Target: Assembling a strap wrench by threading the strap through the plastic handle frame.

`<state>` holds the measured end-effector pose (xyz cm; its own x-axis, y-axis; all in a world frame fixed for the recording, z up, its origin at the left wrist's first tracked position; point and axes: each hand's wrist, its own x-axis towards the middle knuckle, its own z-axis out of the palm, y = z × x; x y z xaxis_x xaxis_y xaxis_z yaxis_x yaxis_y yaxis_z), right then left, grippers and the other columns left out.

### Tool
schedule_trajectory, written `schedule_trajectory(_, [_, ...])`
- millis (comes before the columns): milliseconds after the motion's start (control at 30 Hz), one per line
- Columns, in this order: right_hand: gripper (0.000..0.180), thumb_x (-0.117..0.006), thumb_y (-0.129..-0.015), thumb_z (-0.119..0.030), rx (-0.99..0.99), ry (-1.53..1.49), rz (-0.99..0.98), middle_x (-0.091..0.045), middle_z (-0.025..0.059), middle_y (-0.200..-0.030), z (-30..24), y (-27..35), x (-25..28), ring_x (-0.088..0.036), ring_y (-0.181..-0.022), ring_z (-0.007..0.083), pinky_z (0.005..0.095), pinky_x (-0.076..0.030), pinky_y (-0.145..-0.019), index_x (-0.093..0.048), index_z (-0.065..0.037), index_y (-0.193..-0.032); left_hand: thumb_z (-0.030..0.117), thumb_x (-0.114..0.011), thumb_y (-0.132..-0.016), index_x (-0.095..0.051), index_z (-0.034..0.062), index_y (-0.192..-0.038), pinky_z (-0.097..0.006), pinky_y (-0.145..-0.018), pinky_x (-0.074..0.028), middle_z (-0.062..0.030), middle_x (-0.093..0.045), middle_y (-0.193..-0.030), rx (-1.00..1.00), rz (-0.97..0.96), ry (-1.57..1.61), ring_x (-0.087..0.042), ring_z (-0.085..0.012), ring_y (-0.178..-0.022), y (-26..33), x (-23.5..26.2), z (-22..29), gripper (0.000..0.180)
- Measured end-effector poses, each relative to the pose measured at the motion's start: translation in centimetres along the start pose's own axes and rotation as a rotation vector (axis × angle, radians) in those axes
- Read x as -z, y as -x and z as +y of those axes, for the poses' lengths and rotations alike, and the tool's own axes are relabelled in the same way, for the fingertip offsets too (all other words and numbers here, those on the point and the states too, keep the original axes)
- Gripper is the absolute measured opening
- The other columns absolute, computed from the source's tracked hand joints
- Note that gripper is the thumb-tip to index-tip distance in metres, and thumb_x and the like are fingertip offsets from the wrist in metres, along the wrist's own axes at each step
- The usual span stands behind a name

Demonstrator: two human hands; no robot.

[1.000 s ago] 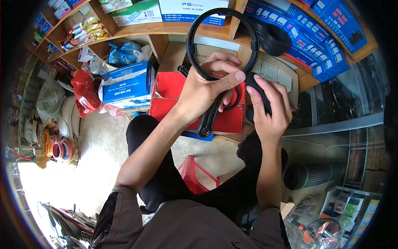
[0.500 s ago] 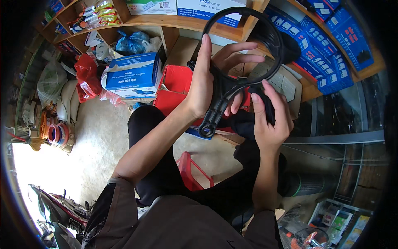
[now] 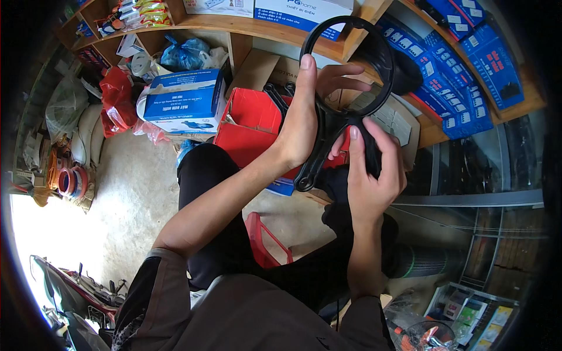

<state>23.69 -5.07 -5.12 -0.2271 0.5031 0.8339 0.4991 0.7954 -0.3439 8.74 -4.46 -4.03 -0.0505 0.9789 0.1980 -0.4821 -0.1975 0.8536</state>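
A black ring-headed wrench is being held up by the left hand, its grip closed around the neck. A black piece is being clasped against the handle by the right hand; it is not seated yet, judging by its position.

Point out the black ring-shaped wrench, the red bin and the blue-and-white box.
black ring wrench [image 3: 308, 169]: head view, on its handle.
red bin [image 3: 246, 126]: head view, on its inner wall.
blue-and-white box [image 3: 181, 105]: head view, on its front face.

Shelves and boxes crowding the floor

A red bin is sitting beside a blue-and-white carton — blue bags are resting behind.
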Motion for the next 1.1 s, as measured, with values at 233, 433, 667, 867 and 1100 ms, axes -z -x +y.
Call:
schedule_trajectory(233, [0.017,-0.078,-0.088,0.004,-0.068,0.011,0.076,-0.073,0.0131,-0.094,-0.3,0.4,-0.9,-0.069,-0.080,0.0229,0.0344,-0.055,-0.075,-0.072,0.003,-0.103,0.087,-0.008,-0.093,-0.052,-0.0089,-0.141,-0.028,-0.042,-0.050,-0.0272,-0.070,-0.110,0.057,0.089,0.010,-0.062,-0.0226,-0.051,0.0,0.2,-0.2,0.116])
schedule_trajectory(433, [0.015,-0.080,-0.084,0.005,-0.017,0.069,0.062,-0.070,0.0110,-0.092,-0.3,0.3,-1.1,-0.067,-0.081,0.0262,0.0369,-0.053,-0.071,-0.071,0.000,-0.096,0.093,-0.003,-0.086,-0.060,-0.0132,-0.132,-0.029,-0.047,-0.052,-0.0260,-0.070,-0.086,0.146,0.099,-0.044,-0.063,-0.0220,-0.054,-0.3,0.8,-0.9,0.129])
schedule_trajectory(667, [0.018,-0.079,-0.087,0.002,0.018,-0.002,-0.014,-0.070,0.0095,-0.098,0.1,0.3,-1.6,-0.066,-0.085,0.0271,0.0380,-0.052,-0.074,-0.073,-0.002,-0.104,0.091,-0.003,-0.088,-0.063,-0.0106,-0.129,-0.029,-0.050,-0.051,-0.0231,-0.070,-0.088,0.132,0.132,-0.041,-0.063,-0.0203,-0.059,-0.4,0.9,-1.0,0.125])
schedule_trajectory(867, [0.018,-0.075,-0.092,-0.001,-0.107,-0.113,-0.042,-0.068,0.0118,-0.098,0.2,0.5,-1.6,-0.065,-0.087,0.0294,0.0395,-0.051,-0.077,-0.072,0.000,-0.109,0.090,-0.001,-0.090,-0.066,-0.0082,-0.127,-0.028,-0.050,-0.050,-0.0207,-0.070,-0.088,0.094,0.176,-0.134,-0.061,-0.0200,-0.059,-0.2,0.7,-1.2,0.123])
schedule_trajectory(1100, [0.014,-0.067,-0.097,0.000,-0.108,-0.113,-0.104,-0.064,0.0126,-0.099,0.6,0.7,-1.7,-0.063,-0.088,0.0300,0.0395,-0.050,-0.077,-0.068,0.002,-0.110,0.078,-0.004,-0.100,-0.073,-0.0125,-0.103,-0.031,-0.065,-0.052,-0.0218,-0.071,-0.080,0.062,0.302,-0.136,-0.065,-0.0231,-0.069,0.1,-0.3,-1.1,0.114])
